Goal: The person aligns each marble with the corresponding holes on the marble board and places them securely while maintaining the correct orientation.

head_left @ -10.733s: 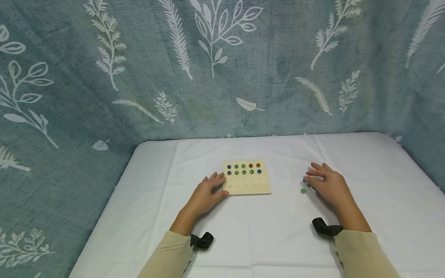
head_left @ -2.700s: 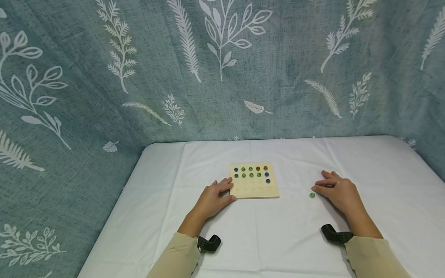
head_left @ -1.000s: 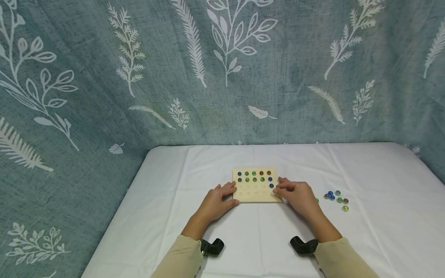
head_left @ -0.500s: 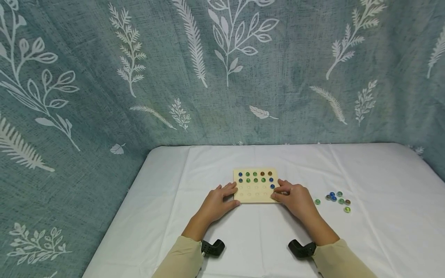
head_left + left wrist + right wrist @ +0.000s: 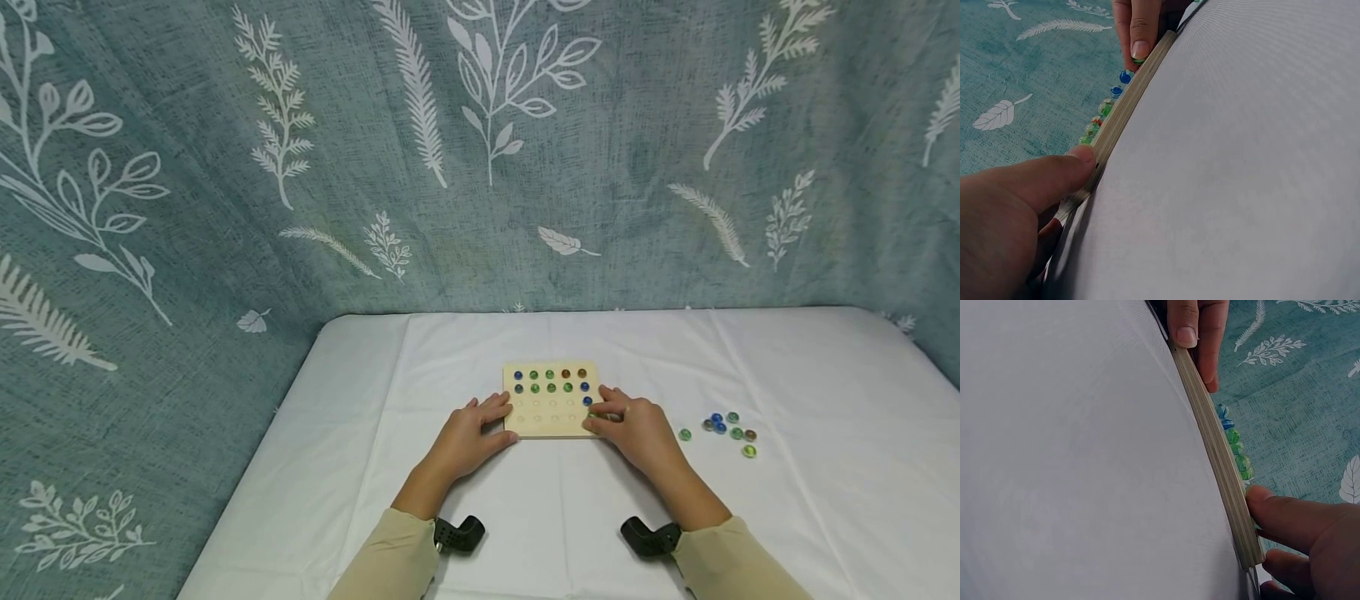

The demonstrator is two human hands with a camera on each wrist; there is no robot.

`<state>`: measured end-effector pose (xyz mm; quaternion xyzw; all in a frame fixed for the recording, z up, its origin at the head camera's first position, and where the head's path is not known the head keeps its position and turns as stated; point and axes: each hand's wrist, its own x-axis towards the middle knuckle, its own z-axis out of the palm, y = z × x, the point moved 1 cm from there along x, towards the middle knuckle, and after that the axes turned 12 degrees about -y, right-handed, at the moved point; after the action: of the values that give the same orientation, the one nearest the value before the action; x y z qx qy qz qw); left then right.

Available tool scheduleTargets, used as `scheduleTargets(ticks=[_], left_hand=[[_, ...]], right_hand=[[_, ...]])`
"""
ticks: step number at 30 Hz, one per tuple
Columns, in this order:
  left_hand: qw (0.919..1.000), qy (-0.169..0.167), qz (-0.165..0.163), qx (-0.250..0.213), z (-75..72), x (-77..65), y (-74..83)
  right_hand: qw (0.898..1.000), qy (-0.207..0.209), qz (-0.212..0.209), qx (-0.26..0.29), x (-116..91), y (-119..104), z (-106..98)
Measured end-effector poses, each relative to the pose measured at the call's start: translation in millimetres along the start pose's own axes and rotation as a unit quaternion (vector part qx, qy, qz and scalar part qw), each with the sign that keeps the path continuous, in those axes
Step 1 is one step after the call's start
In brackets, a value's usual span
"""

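Note:
A pale wooden board [image 5: 543, 421] with rows of round hollows lies flat on the white cloth. Blue, green and brown marbles fill its two far rows, and a blue marble [image 5: 587, 401] sits at the right end of the third. My left hand [image 5: 468, 433] rests against the board's left side, fingers extended over the edge and thumb at the near corner. At the near right corner, my right hand [image 5: 637, 429] pinches a green marble [image 5: 1139, 60] between thumb and fingers, low over the last hollow of the near row. Its fingertips partly hide the marble.
Right of my right hand, a lone green marble [image 5: 685, 434] lies on the cloth. Several loose marbles [image 5: 720, 427], blue, green and brownish, are scattered farther right. A teal leaf-patterned curtain [image 5: 480, 250] hangs behind the table [image 5: 420, 350].
A blue marble has come onto the third row's right end. My right hand has moved left from the loose marbles to the board, and green now shows at its fingertips. My left hand stays put.

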<state>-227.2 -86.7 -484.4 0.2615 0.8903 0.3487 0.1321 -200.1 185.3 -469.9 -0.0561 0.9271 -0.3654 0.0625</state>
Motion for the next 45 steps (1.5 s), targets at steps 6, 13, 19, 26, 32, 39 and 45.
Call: scheduleTargets(ticks=[6,13,19,26,32,39,45], left_hand=[[1.0,0.003,0.001,0.0,-0.8,-0.8,1.3],[1.0,0.005,0.002,-0.003,-0.7,-0.8,1.0],[1.0,0.004,0.002,-0.002,-0.7,-1.1,0.9],[1.0,0.004,0.0,0.006,0.2,0.3,-0.1],[1.0,0.002,-0.003,0.004,0.1,0.2,0.3],[1.0,0.003,-0.001,0.003,0.1,-0.1,0.3],[1.0,0.004,-0.001,0.005,0.2,0.5,-0.7]], right_hand=[[1.0,0.001,-0.001,0.001,0,-1,0],[1.0,0.003,-0.005,-0.003,0,-1,0],[1.0,0.003,-0.009,-0.004,-1,-1,0],[1.0,0.004,-0.005,0.005,-1,0,-1],[1.0,-0.001,0.001,0.015,-2,0,-2],[1.0,-0.011,0.009,0.021,-3,-1,-8],[1.0,-0.01,0.01,0.016,-5,2,-23]])
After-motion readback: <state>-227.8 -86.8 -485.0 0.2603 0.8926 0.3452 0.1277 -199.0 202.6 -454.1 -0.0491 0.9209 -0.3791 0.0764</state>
